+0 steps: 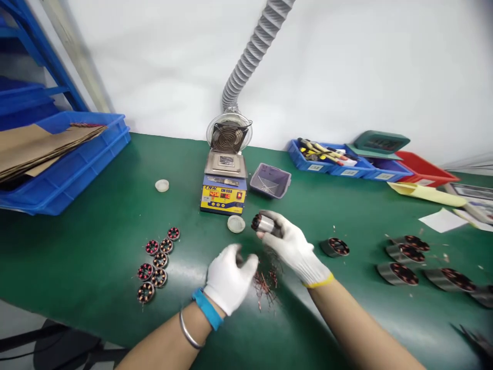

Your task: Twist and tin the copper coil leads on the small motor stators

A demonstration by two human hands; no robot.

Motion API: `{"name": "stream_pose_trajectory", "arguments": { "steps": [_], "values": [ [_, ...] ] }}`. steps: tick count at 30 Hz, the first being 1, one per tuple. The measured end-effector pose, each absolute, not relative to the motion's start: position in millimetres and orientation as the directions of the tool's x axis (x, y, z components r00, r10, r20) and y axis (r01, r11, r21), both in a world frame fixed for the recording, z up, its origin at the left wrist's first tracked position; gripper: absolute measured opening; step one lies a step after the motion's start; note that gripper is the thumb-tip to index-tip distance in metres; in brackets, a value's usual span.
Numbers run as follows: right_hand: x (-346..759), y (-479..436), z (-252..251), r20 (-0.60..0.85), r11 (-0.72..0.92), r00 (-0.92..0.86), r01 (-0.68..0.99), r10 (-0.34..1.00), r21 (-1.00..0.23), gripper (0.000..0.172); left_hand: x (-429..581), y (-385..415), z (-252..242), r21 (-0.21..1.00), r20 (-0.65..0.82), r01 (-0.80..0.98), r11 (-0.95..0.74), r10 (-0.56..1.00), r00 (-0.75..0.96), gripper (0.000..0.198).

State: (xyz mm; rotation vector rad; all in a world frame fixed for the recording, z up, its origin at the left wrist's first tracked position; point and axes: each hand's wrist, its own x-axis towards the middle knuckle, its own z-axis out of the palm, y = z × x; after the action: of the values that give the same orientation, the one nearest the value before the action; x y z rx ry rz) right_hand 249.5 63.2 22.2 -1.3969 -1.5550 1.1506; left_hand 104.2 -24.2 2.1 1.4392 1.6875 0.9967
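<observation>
My right hand [287, 241], in a white glove with a yellow cuff, grips a metal motor stator [265, 224] by its side, its copper-wound end facing left. My left hand [231, 272], also gloved, hovers empty over the bench, thumb and fingers apart and slightly blurred. Beneath and between the hands lies a loose heap of copper wire clippings [265, 289]. Beyond them stands a yellow and blue solder pot [223, 198] with a lit display. A small white dish [236, 224] sits in front of it.
Several small wound stators [159, 260] stand at left; larger ones [397, 273] stand at right, with one [335, 247] nearer my right hand. A grey bin [270, 181] and blue tool trays [314, 156] line the back. A ribbed hose [254, 54] hangs above the pot. A blue crate [92, 154] occupies the left.
</observation>
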Motion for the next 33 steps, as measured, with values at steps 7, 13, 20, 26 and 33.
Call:
{"name": "stream_pose_trajectory", "arguments": {
  "steps": [7,13,20,26,33],
  "values": [
    [236.6,92.4,-4.9,-0.046,0.03,-0.137,0.507,0.99,-0.861,0.054,109.4,-32.5,3.5,0.672,-0.091,0.741,-0.016,0.99,0.104,0.034],
    [247.9,90.2,6.9,0.1,0.159,-0.133,0.574,0.986,-0.803,0.05,112.8,-34.4,1.0,0.65,0.008,0.753,-0.098,0.993,0.122,0.042],
    [235.7,82.3,44.5,0.105,0.529,-0.552,0.828,0.827,0.184,0.036,117.5,-40.0,-13.8,0.604,0.081,0.725,-0.332,0.93,0.358,0.06],
    [216.6,79.3,54.3,-0.055,0.543,-0.561,0.767,0.826,0.341,0.037,119.8,-41.6,-9.6,0.637,0.06,0.708,-0.305,0.935,0.349,0.051],
    [209.8,82.5,74.3,-0.085,0.534,-0.537,0.787,0.84,0.308,0.037,119.5,-44.5,-6.1,0.658,0.088,0.685,-0.312,0.936,0.342,0.053]
  ]
}}
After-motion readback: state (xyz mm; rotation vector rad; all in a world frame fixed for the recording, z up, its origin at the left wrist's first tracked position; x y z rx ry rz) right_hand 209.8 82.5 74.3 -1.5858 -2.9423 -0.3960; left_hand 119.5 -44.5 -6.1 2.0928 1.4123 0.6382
